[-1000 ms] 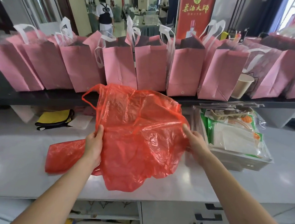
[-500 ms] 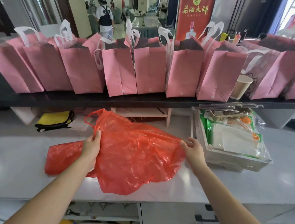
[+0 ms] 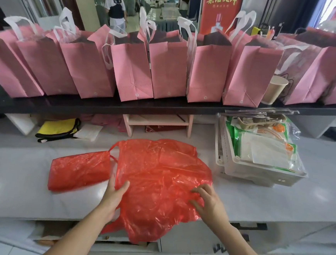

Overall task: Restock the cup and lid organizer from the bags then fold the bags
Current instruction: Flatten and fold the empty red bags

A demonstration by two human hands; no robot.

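A crumpled red plastic bag (image 3: 159, 173) lies spread out on the white counter (image 3: 278, 200), its lower part hanging over the front edge. My left hand (image 3: 115, 195) grips the bag's left edge, thumb on top and fingers under the film. My right hand (image 3: 207, 205) sits on the bag's lower right edge with bent fingers pinching the plastic. A second red bag (image 3: 79, 168), folded into a flat rectangle, lies just left of the spread one.
Several pink tote bags (image 3: 167, 71) with white handles line a black shelf (image 3: 124, 107) behind the counter, with a paper cup (image 3: 275, 89) among them. A white tray (image 3: 260, 174) of packets sits right of the bag. A yellow cloth (image 3: 58, 127) and a small stand (image 3: 157, 122) lie under the shelf.
The red bag was held up in the air by both hands; it has come down and now lies spread on the counter. Both hands moved toward me along its side edges.
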